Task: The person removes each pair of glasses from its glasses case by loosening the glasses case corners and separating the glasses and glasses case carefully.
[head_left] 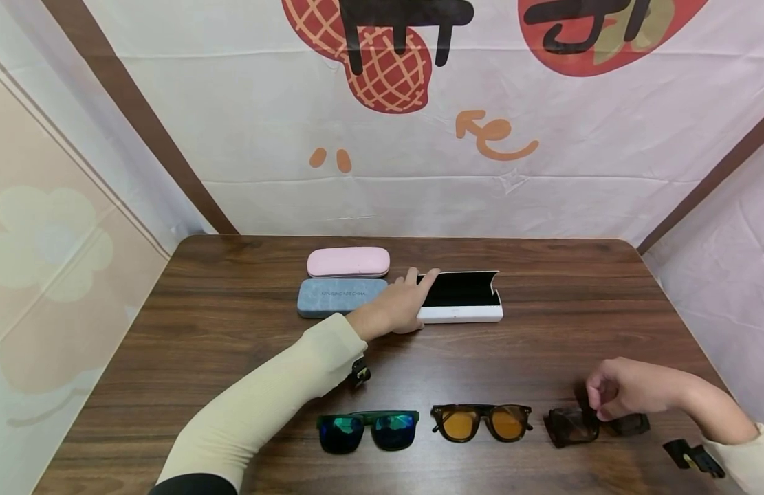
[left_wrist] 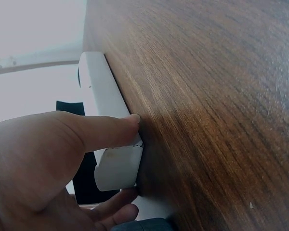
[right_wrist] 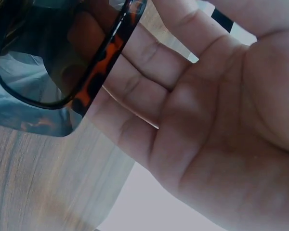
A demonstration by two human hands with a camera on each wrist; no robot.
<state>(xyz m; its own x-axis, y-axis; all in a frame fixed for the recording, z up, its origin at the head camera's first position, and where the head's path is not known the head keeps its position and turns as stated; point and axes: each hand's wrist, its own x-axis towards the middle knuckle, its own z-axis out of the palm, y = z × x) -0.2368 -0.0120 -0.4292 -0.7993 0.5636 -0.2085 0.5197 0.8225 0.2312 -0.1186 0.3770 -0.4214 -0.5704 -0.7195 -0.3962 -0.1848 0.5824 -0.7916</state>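
Observation:
My left hand (head_left: 409, 302) reaches to the far middle of the wooden table (head_left: 221, 330) and holds the left end of an open white glasses case (head_left: 465, 313) with a black lining. In the left wrist view its thumb (left_wrist: 103, 131) presses the case's white front wall (left_wrist: 103, 91) and the fingers curl behind it. At the near right, my right hand (head_left: 617, 393) grips dark tortoiseshell sunglasses (head_left: 570, 425) by their upper rim. The right wrist view shows its fingers (right_wrist: 149, 72) curled round the mottled frame (right_wrist: 94, 77), just above the tabletop.
A pink case (head_left: 348, 262) and a blue-grey case (head_left: 338, 297) lie shut, left of the white one. Green mirrored sunglasses (head_left: 368, 430) and amber-lensed sunglasses (head_left: 481, 421) lie along the near edge. Cloth walls enclose the table on three sides.

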